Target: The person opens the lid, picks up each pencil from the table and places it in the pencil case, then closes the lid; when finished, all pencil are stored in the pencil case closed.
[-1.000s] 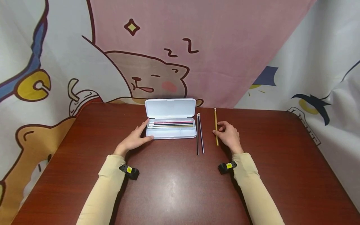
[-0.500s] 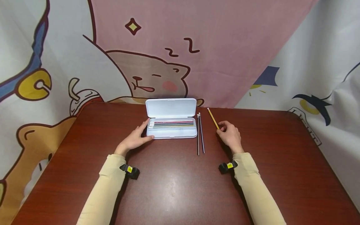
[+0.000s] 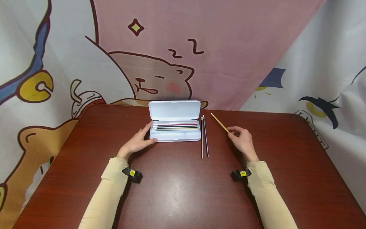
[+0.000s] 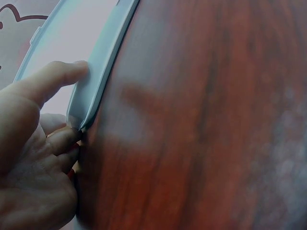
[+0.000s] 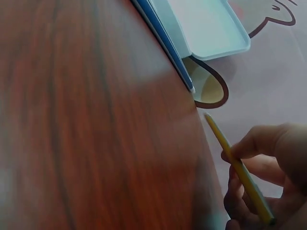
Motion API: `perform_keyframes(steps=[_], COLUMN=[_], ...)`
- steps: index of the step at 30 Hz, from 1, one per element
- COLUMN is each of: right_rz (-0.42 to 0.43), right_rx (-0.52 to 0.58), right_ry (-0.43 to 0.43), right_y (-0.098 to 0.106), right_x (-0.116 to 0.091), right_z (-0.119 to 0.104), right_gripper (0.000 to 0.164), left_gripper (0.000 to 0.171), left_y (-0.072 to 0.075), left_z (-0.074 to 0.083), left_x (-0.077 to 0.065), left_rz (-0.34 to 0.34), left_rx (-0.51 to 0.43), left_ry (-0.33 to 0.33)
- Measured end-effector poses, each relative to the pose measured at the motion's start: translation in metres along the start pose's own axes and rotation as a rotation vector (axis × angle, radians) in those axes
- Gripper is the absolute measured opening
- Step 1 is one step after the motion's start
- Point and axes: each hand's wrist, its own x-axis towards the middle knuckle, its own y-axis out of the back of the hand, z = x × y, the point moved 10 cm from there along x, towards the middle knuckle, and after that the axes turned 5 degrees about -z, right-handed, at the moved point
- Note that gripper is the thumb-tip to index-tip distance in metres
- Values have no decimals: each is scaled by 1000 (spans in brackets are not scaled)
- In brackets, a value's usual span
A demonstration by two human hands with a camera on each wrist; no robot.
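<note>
Cartoon backdrop [image 3: 228, 57]; tabletop [image 3: 177, 187], perhaps wooden; pencil [image 3: 220, 122]

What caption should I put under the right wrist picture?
Right hand pinching a slim yellow pencil, with an open white rectangular case in the background.

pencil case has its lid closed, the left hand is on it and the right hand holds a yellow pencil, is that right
Not quite: the lid of the pencil case is open, not closed. The head view shows it raised at the back. The rest is right: the left hand is on the pencil case, and the right hand holds a yellow pencil.
</note>
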Motion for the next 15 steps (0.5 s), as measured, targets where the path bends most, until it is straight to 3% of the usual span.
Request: perform_keyframes(steps=[6, 15], right_rz=[-28, -55], right_rx=[30, 64], right_ry=[28, 143], right_y=[10, 13], right_x=[-7, -15], right_z=[2, -14], right_gripper=[21, 19], left_gripper=[88, 87], left_y=[0, -1], left_z=[-1, -2], left_x=[1, 1], left_rz=[0, 4], left_rx=[-1, 7], left_ry=[-1, 2])
